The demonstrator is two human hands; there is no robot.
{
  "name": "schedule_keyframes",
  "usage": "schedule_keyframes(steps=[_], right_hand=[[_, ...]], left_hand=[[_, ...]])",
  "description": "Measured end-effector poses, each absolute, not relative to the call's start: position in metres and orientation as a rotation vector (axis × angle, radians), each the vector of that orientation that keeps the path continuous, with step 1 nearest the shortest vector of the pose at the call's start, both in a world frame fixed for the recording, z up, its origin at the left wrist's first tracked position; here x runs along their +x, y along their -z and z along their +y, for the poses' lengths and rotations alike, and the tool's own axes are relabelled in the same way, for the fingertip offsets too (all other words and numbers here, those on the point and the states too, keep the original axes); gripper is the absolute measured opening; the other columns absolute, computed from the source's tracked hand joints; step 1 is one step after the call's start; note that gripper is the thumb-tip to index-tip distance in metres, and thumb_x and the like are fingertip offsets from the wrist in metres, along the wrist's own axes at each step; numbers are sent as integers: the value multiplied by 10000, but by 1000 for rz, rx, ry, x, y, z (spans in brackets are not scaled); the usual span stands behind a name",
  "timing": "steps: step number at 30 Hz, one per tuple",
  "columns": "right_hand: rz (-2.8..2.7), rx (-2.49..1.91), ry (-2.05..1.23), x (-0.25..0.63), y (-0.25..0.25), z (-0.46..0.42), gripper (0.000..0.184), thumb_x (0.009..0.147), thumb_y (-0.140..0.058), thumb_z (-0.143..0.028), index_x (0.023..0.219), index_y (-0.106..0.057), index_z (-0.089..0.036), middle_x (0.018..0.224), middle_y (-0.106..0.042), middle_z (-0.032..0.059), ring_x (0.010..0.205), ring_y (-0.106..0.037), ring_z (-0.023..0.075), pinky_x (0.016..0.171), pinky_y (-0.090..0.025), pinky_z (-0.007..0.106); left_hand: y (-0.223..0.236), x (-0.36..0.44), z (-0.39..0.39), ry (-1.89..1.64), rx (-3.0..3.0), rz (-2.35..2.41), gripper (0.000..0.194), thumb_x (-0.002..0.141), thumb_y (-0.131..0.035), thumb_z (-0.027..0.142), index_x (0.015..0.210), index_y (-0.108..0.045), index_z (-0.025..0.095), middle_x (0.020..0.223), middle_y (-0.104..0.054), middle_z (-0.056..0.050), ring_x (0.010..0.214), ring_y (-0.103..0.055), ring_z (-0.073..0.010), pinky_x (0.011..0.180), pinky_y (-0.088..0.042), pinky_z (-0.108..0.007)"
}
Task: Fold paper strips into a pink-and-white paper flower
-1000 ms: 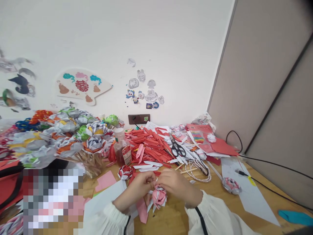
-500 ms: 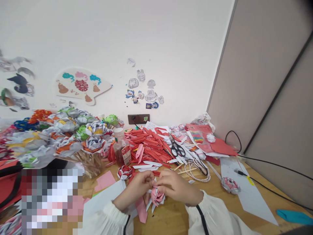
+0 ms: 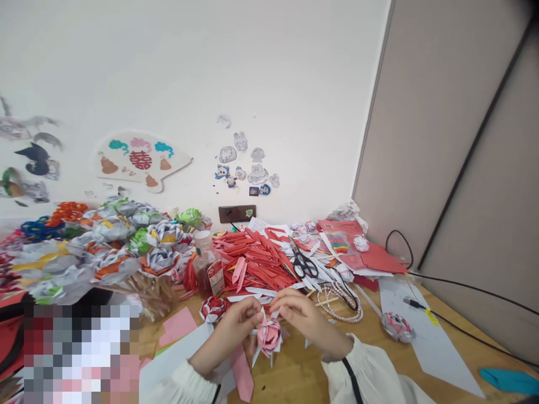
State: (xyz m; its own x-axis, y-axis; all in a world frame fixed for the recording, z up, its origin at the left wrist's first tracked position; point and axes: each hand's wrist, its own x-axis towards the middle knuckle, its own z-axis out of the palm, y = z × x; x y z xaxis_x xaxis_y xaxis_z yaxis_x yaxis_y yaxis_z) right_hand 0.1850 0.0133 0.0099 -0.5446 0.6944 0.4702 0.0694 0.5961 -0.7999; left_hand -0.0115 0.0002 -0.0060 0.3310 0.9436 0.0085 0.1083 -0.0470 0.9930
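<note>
A pink and white folded paper flower (image 3: 269,335) is held just above the wooden desk (image 3: 303,376), near its front edge. My left hand (image 3: 236,325) pinches its left side with closed fingers. My right hand (image 3: 301,320) grips its upper right, fingers curled over the top petals. White paper points stick out below the flower. A pink paper strip (image 3: 243,375) lies under my left wrist. Both sleeves are white.
A heap of red paper strips (image 3: 252,258) and black scissors (image 3: 303,262) lie behind my hands. A small bottle (image 3: 208,270), a pearl string (image 3: 341,303), finished paper flowers (image 3: 109,247) at left, another flower (image 3: 396,326) and black cables (image 3: 463,314) at right.
The flower has been lifted slightly and turned between my fingers. The view has shifted a little, so the desk items sit lower in the frame.
</note>
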Motion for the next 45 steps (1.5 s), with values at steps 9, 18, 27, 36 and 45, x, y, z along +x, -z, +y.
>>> schedule_keyframes(steps=[9, 18, 27, 36, 45], right_hand=[[-1556, -720, -1232, 176, 10, 34, 372, 719, -669, -525, 777, -603, -164, 691, -606, 2, 664, -588, 156, 636, -470, 266], [-1460, -635, -1213, 171, 15, 34, 324, 705, -706, -482, 777, -645, -172, 766, -665, 34, 753, -637, 190, 721, -504, 308], [-1599, -651, -1090, 166, 21, 28, 214, 780, -654, -399, 777, -655, -184, 773, -664, 21, 754, -624, 175, 706, -483, 277], [-1782, -706, -867, 176, 12, 29, 161, 849, -576, -232, 992, -643, -199, 970, -670, 47, 908, -616, 184, 818, -472, 309], [-2447, -887, 181, 160, 39, 42, 109, 786, -658, -159, 682, -631, -181, 740, -640, 24, 790, -573, 196, 654, -453, 269]], left_hand=[[3, -7, -3, -1217, 1347, 1010, 495, 758, -500, 639, 1018, -511, 218, 895, -649, -38, 746, -634, -176, 663, -520, -305], [27, -3, 6, -1354, 1586, 983, 755, 570, -674, 652, 1163, -573, 196, 1260, -545, -145, 1239, -422, -338, 1050, -303, -467], [23, -1, 1, -1569, 1728, 1133, 549, 536, -773, 474, 985, -639, 188, 1119, -600, -136, 1125, -520, -336, 968, -391, -490], [6, -9, -4, -1491, 1769, 1192, 340, 612, -724, 288, 919, -616, 191, 958, -661, -80, 939, -621, -258, 855, -481, -379], [6, -31, 1, -1678, 1871, 1472, 290, 671, -676, 315, 929, -605, 205, 943, -647, -67, 939, -612, -251, 829, -486, -378]])
